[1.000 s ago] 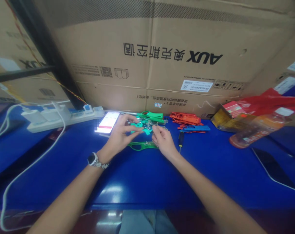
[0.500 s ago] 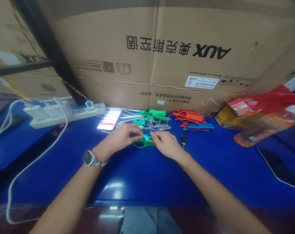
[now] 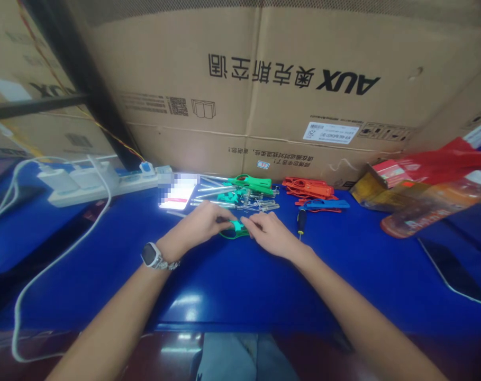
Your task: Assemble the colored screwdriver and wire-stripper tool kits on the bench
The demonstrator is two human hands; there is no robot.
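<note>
A green plastic casing (image 3: 228, 234) with a looped end, like a long-nosed lighter's handle shell, lies on the blue table. At its middle sits a small teal plastic piece (image 3: 237, 226). My left hand (image 3: 202, 225), a watch on its wrist, pinches at the casing's left part beside the teal piece. From the right, my right hand (image 3: 274, 233) has its thumb and forefinger closed together at the casing's right part, which they largely cover. Anything tiny between those right fingertips cannot be made out.
Behind my hands lie more green casings (image 3: 252, 184), metal tubes (image 3: 214, 193) and clear parts (image 3: 266, 205). Red casings (image 3: 307, 188), a blue casing (image 3: 327, 204) and a screwdriver (image 3: 301, 221) are to the right. A lit phone (image 3: 180, 191), power strip (image 3: 125, 185) and bottle (image 3: 434, 209) flank them.
Both hands stay at the green casing, with small finger shifts. My right fingertips have moved slightly left, closer to my left fingers and the teal piece.
</note>
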